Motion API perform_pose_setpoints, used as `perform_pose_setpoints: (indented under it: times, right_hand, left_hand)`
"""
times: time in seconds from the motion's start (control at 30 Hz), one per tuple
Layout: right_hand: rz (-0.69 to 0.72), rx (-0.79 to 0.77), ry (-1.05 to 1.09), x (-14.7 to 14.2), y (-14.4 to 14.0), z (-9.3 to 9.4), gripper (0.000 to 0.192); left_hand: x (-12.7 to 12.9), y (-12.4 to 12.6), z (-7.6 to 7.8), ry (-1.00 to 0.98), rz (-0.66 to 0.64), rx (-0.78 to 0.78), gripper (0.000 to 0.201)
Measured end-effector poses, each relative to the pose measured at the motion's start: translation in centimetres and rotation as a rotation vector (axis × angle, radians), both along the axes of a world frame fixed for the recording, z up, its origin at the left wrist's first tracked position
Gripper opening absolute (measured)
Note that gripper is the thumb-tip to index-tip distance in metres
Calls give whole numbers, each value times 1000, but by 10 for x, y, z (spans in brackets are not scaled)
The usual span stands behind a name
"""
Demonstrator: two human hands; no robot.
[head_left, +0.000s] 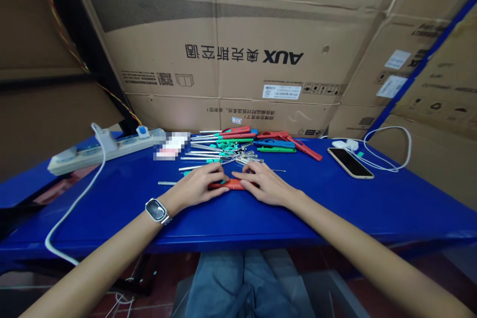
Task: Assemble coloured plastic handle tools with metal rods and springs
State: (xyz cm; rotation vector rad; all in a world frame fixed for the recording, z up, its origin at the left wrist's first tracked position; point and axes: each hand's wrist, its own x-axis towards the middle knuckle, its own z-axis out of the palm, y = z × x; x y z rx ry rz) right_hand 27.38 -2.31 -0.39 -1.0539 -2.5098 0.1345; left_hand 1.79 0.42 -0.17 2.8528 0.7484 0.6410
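Red plastic elongated handle lies low over the blue tabletop, directly between the bare hands, long axis running left to right. The left hand pinches its left part between thumb and fingers; the right hand grasps its right end, so neither is nearer. A slim silver metal tube projects left of the grip, roughly in line; any join is hidden under the left hand.

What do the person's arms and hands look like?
The left hand and right hand wear no gloves. The left arm and right arm show no sleeves. A silvery watch with a dark, rounded-corner screen sits on the left wrist; nothing is worn on the right wrist.
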Motion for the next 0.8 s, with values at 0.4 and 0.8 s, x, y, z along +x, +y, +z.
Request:
perform_pose_setpoints:
  times: [0.4, 0.8]
  right_hand:
    - [-399, -7, -45, 21, 18, 3, 18]
    - [-235, -92, 79, 4, 29, 16, 14]
  left_hand:
    - [18, 5, 8, 35, -49, -25, 26]
    - [7, 0, 12, -70, 59, -49, 27]
